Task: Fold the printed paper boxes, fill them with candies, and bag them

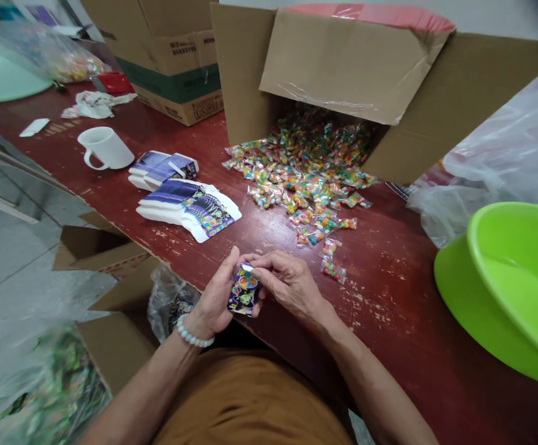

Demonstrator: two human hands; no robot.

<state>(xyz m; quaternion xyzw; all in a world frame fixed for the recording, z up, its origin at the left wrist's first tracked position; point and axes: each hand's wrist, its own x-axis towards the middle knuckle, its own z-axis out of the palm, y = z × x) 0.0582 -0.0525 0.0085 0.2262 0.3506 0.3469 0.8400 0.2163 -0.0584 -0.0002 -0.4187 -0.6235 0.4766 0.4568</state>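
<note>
A small dark purple printed candy box lies in my left hand, whose fingers wrap round it from the left and below. My right hand pinches at the white flap on the box's top end, thumb and fingertips together there. Beyond my hands, a fanned stack of flat printed cartons rests on the table, with more purple cartons behind it. Small clear packets of colourful candy spill toward me, the nearest packet just past my right hand.
A large cardboard box on the red table has its opening toward me. At right stands a green basin; at left, a white mug. Open cartons and a plastic bag sit below the table's left edge.
</note>
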